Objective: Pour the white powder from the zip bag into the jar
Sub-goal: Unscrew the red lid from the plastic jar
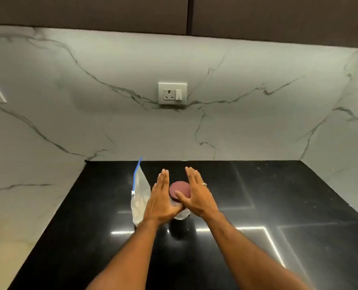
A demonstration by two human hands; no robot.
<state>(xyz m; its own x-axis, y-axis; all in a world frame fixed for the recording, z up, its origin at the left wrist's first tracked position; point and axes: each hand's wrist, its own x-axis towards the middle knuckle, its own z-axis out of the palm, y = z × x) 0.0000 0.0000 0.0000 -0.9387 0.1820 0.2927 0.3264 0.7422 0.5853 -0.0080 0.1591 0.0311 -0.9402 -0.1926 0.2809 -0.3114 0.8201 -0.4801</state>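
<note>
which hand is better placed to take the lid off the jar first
Right, probably. The right hand already has its thumb on the maroon lid of the jar. The left hand lies lower, beside the jar's glass next to the zip bag, suited to steadying.

text: none legible | labels: none | zip bag (140,195) and jar (179,206): unmarked

Just one view here, worn on the head: the black counter (257,206) is looked down on from close up, faced toward the marble wall (132,122).
</note>
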